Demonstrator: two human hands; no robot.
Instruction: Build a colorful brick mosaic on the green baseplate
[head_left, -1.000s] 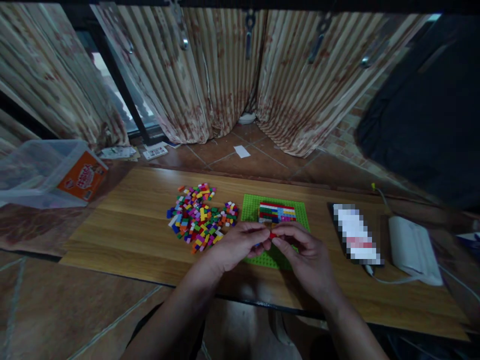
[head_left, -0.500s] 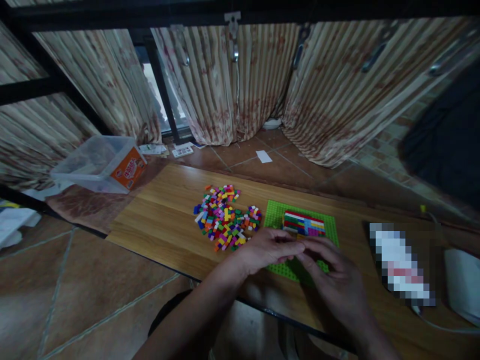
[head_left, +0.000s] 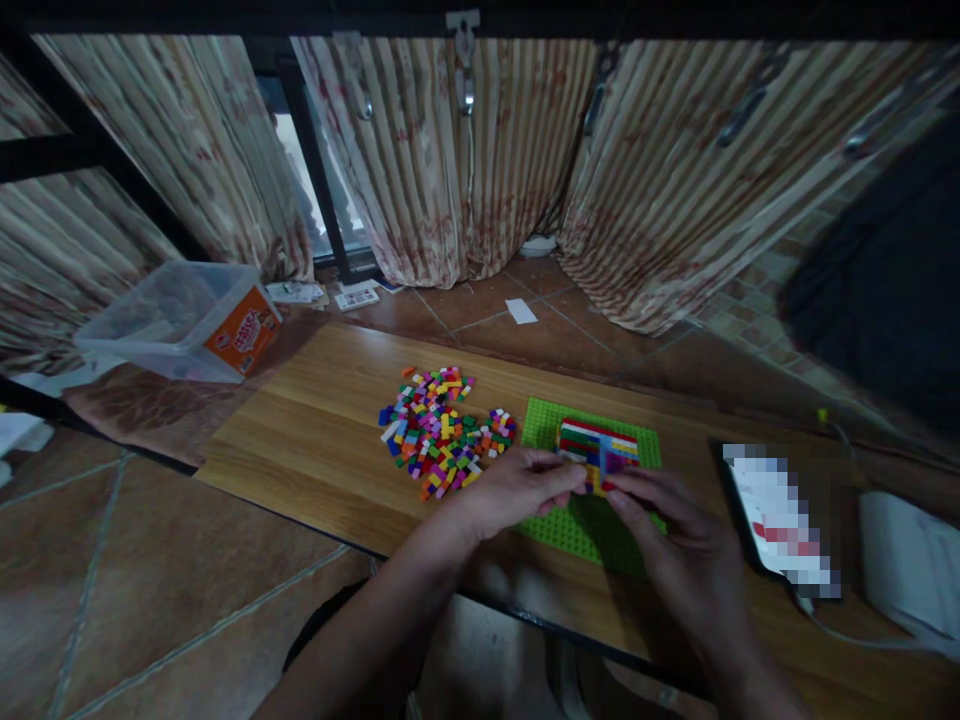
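Note:
A multicoloured brick build (head_left: pixel 581 438) stands on the green baseplate (head_left: pixel 570 535), its layers red, white, blue, yellow and purple. At its near left side is my left hand (head_left: pixel 517 492), thumb and fingertips pressed together; whatever they pinch is hidden. My right hand (head_left: pixel 679 530) is closed at the build's near right, with a small red brick (head_left: pixel 608 486) showing at its fingertips. The fingertips of both hands are a short gap apart, and yellow bricks show between them. Left of the baseplate, many loose small bricks (head_left: pixel 435 425) lie in a pile.
The wooden table (head_left: pixel 292 420) carries a phone (head_left: pixel 780 525) with a cable and a white device (head_left: pixel 904 565) at the right. On the floor at the left stands a clear plastic box (head_left: pixel 172 345) with an orange label. Patterned curtains (head_left: pixel 517 150) hang behind.
My fingertips were together above the baseplate; now they have parted, and a red brick shows in my right hand. The whole view has shifted slightly.

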